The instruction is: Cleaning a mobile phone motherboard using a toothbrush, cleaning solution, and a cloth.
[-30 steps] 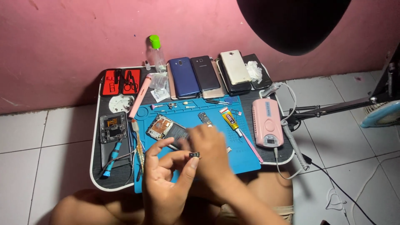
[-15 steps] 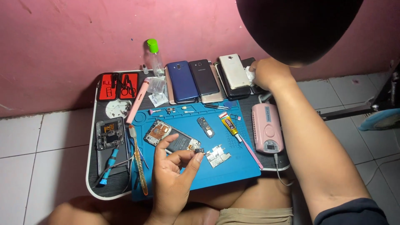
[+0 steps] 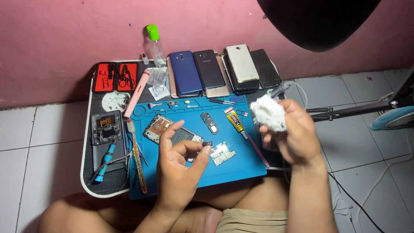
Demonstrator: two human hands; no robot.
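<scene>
While pinching a tiny dark part between thumb and forefinger of the left hand (other fingers loosely curled), with the right hand closed around a white wad, probably risked flicking it beyond the fingertips onto the cluttered blue mat through slack grip.

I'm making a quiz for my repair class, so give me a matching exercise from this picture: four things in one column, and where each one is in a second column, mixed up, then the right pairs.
Things
1. white wad
2. tiny part
3. spray bottle
4. circuit board

Places
A. against the pink wall, behind the phones
B. on the blue mat, near the left hand's fingertips
C. in the right hand
D. pinched between the left hand's thumb and finger

Pairs: 1-C, 2-D, 3-A, 4-B
</scene>
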